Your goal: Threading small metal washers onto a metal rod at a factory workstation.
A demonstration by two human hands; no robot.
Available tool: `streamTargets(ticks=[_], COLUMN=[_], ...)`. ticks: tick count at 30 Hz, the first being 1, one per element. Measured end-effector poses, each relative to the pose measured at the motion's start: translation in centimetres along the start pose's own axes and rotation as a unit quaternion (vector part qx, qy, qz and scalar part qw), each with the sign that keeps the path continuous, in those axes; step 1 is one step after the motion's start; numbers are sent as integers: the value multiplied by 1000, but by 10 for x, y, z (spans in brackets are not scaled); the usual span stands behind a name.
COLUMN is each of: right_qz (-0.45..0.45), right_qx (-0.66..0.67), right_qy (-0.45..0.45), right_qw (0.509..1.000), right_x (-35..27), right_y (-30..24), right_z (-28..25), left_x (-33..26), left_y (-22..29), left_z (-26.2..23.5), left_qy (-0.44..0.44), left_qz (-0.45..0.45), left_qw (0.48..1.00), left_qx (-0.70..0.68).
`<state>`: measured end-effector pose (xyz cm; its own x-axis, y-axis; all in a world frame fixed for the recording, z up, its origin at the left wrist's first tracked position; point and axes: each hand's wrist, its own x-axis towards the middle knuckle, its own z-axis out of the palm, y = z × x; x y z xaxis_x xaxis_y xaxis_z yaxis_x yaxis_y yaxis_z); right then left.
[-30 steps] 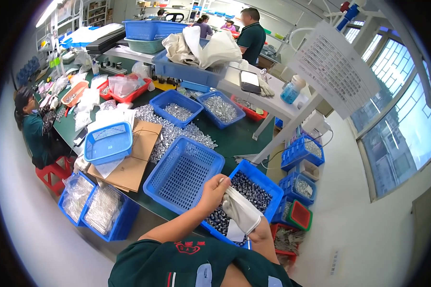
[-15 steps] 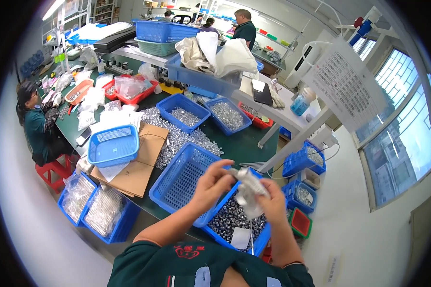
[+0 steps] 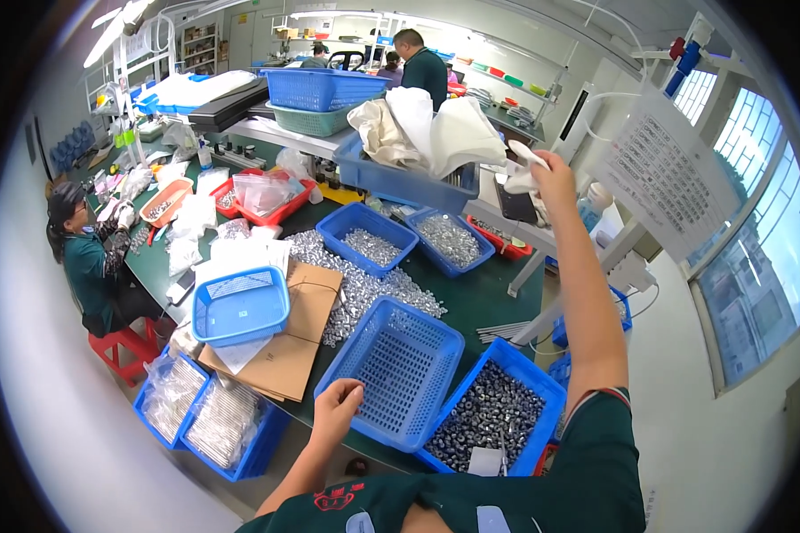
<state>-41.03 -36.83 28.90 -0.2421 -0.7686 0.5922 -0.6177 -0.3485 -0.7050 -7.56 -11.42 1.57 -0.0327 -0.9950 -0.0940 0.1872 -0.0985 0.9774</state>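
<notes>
My right hand is raised on an outstretched arm at the white shelf's right end. It grips a limp white glove, held above a dark phone lying on the shelf. Low in the view, my left hand is curled closed at the near left rim of a blue perforated basket, with nothing visible in it. To the right of that basket stands a blue bin of small dark metal parts. A white paper slip and a thin metal tool lie on the parts.
Loose silvery parts spread over the green table, beside two blue baskets of parts. A blue tray rests on cardboard. Cloths fill a bin on the shelf. One co-worker sits at left; another person stands behind.
My right hand has swung up and away to the shelf with the white glove. My left hand has let go of the white material and dropped toward me, left of the blue basket.
</notes>
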Motion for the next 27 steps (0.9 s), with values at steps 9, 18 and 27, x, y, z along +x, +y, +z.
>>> streamTargets(ticks=[9,18,27], right_qz=[-74,27,190], right_qx=[-266,-346,-387], right_qy=[-95,105,65], right_qw=[957,932,900], right_x=[32,52,102], right_y=[63,119,187], right_z=[64,-21,-8], left_x=[-7,-5,-10], left_y=[-4,-18,-19], left_z=[-34,-46,-41], left_qy=[53,63,88], left_qz=[-19,-23,-59], left_qw=[997,996,991], left_qx=[50,53,83])
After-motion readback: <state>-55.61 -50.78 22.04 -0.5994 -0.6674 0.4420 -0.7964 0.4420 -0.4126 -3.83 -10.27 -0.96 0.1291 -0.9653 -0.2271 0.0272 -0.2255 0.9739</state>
